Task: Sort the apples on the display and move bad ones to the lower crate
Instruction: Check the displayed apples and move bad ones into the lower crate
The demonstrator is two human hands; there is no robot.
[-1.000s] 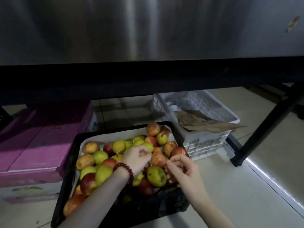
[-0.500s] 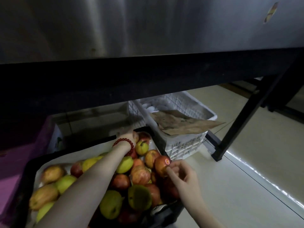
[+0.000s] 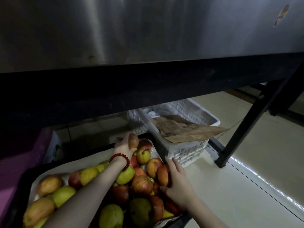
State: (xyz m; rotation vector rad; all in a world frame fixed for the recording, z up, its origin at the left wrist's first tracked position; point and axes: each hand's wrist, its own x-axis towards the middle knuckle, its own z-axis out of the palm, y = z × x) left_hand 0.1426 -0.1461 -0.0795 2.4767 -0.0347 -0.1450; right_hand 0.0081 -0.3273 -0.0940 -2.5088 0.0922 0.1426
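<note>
1. Gripping one brownish apple (image 3: 133,141) at the far end of the black crate (image 3: 21,180), the left hand (image 3: 123,145) has its fingers curled round the fruit. It sits at or just above the pile; I cannot tell whether it is lifted clear.
2. Right hand (image 3: 176,180) lies with fingers fairly straight against a red apple (image 3: 162,175) at the crate's right edge, thumb tucked under the pile. It reads as pressing or steadying, not pinching.
3. Risk: the apple pile (image 3: 102,191) is heaped above the rim on the right. If the right hand comes off, the edge fruit may roll out onto the floor (image 3: 238,186).
4. Risk: the left forearm lies across the heap; dragging it back could knock the yellow-green apples beside it loose.
5. Risk: the dark shelf edge (image 3: 148,86) hangs close over the far end, so a lift there could bump knuckles or the apple.
6. Risk: low light, so bruises are easy to misjudge and a good apple could get binned or a bad one kept.
7. Counts: two hands, one red bead bracelet (image 3: 120,159) on the left wrist.
8. Counts: one black crate with pale liner, holding roughly twenty visible apples, mixed red and yellow-green; more likely buried, no exact count possible.
9. Counts: one white basket (image 3: 190,150) just right of the crate, with one sheet of brown paper (image 3: 185,130) on top; one purple box (image 3: 19,155) at left.
</note>
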